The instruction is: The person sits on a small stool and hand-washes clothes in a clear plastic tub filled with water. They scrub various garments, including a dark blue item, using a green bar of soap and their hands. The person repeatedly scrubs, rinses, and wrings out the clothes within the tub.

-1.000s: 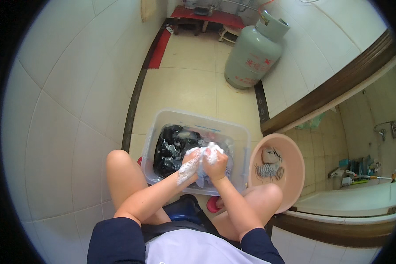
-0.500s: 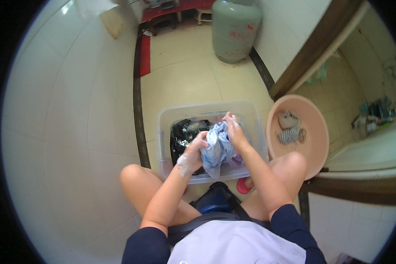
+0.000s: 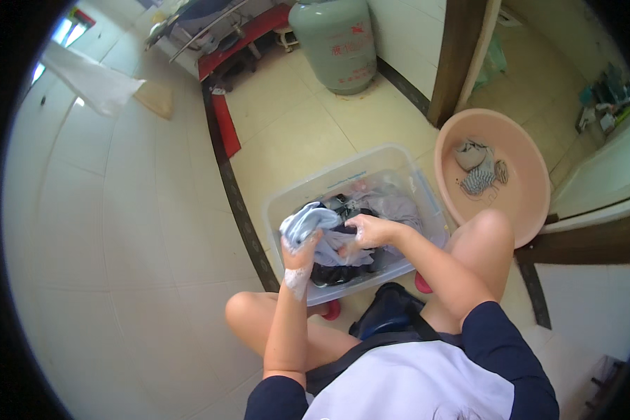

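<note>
A wet, bunched light blue garment (image 3: 308, 221) is gripped in my left hand (image 3: 299, 256), above the left part of a clear plastic tub (image 3: 287, 190). Soap suds cover this hand and its wrist. My right hand (image 3: 371, 233) is just to the right over the tub, its thumb and fingers curved apart, slightly smeared by motion. Lavender cloth (image 3: 336, 250) hangs below and between the hands; whether it belongs to the blue garment, I cannot tell. Dark clothes (image 3: 329, 274) and a greyish-lilac garment (image 3: 392, 204) lie wet in the tub.
Right of the tub stands a round peach basin (image 3: 521, 210) holding a striped cloth piece (image 3: 479, 180) and a beige one (image 3: 471, 155). A green gas cylinder (image 3: 334, 49) stands farther back by a doorway. White tiled wall (image 3: 147, 245) runs along the left. My knees flank the tub.
The view has turned and shifted. My left hand has carried the blue garment to the tub's left side, while my right hand has come off it. More lilac clothing shows in the tub.
</note>
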The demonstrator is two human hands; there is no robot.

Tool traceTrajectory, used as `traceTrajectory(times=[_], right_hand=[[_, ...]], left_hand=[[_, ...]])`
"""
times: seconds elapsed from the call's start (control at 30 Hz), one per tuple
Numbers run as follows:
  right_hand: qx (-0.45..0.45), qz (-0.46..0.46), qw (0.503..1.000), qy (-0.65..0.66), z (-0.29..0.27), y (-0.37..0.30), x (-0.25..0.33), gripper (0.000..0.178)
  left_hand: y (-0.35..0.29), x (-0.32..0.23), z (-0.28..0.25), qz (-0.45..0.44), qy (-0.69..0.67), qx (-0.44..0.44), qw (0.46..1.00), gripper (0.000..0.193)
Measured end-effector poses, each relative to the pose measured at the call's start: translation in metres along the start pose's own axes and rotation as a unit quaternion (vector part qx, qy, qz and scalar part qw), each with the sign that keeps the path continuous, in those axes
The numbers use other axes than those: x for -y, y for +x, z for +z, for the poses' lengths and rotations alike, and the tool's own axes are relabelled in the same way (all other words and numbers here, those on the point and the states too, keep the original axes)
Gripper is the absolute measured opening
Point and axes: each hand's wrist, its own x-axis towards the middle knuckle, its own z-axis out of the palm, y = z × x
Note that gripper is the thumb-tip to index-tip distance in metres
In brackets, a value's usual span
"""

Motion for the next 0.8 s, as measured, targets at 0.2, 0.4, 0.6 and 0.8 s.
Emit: traceTrajectory(times=[0.2, 0.4, 0.6, 0.8], right_hand=[[-0.031, -0.145, 0.842, 0.519, -0.013, -0.003, 0.006, 0.029], [0.092, -0.159, 0.960, 0.210, -0.012, -0.005, 0.024, 0.112], [-0.152, -0.111, 0.974, 0.122, 0.007, -0.003, 0.024, 0.042], [-0.178, -0.145, 0.787, 0.573, -0.038, 0.000, 0.017, 0.027]], left_hand=[[-0.007, -0.006, 0.005, -0.134, -0.371, 0.026, 0.918, 0.041], [-0.019, 0.001, 0.023, -0.222, -0.330, -0.027, 0.917, 0.041], [-0.001, 0.010, 0.000, -0.161, -0.146, -0.121, 0.969, 0.031], [-0.006, 0.011, 0.012, -0.225, -0.330, -0.055, 0.915, 0.038]])
